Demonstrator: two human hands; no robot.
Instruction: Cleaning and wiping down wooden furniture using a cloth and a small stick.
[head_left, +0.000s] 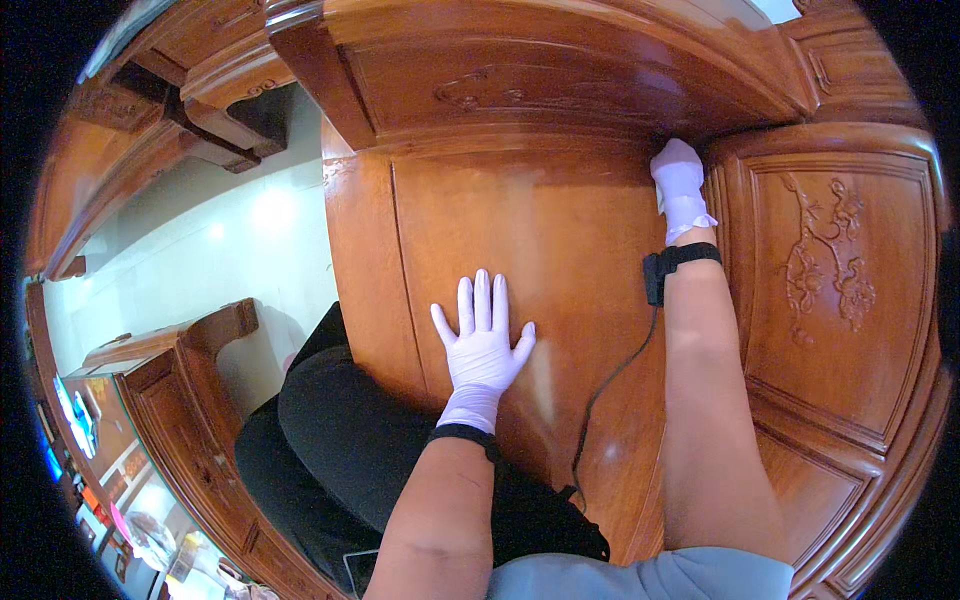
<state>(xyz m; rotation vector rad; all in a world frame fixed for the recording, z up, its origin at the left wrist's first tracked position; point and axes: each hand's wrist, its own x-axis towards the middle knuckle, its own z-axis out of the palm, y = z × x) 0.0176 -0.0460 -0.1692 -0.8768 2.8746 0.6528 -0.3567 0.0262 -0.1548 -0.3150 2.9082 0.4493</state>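
My left hand (482, 352), in a pale thin glove, lies palm down on the wooden bench seat (585, 217) with its fingers spread, holding nothing. At the back right corner of the seat is my right hand (681, 180), gloved the same way. It reaches the spot where the carved backrest (525, 86) meets the carved side panel (832, 262). Its fingers are hidden from this angle, so whether it holds anything cannot be made out. A black wrist strap (694, 256) with a small box sits on my right wrist, and a dark band (465, 433) on my left.
A cable (600, 397) runs from the right wrist box across the seat. My dark-clad legs (337, 420) are at the front left edge. Left of the bench, past a pale glossy floor (277, 217), stand a glass-topped wooden table (195, 420) with several items and another carved wooden seat (127, 150).
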